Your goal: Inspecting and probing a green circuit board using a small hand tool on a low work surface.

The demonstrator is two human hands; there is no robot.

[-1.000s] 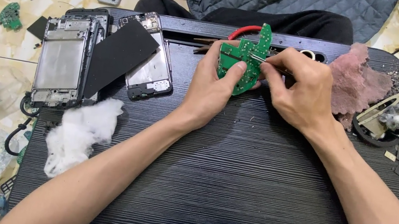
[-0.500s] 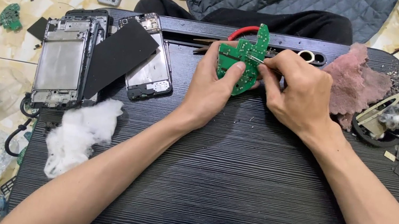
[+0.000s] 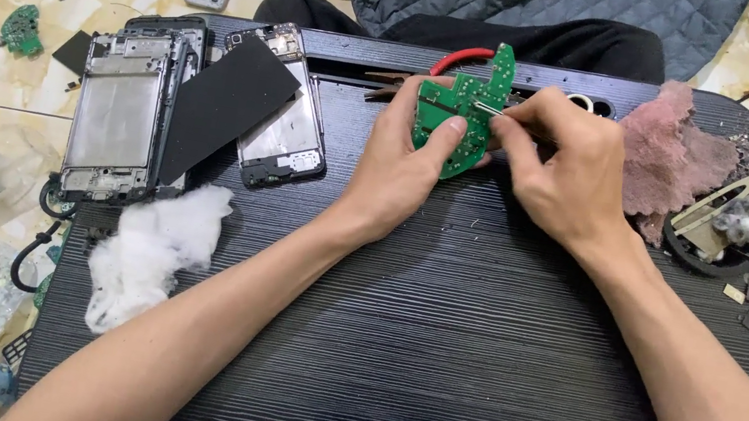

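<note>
Gripping a green circuit board [image 3: 459,118] over the desk [image 3: 475,339], left hand [image 3: 408,160] unchanged; right hand [image 3: 564,166] fingers still pinch thin metal tool [image 3: 485,107], barely shifted.

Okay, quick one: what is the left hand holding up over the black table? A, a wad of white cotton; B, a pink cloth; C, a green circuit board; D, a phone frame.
C: the left hand grips a green circuit board while the right hand puts a thin metal tool to it; the white cotton, phone frames and pink cloth lie untouched on the table.
</note>
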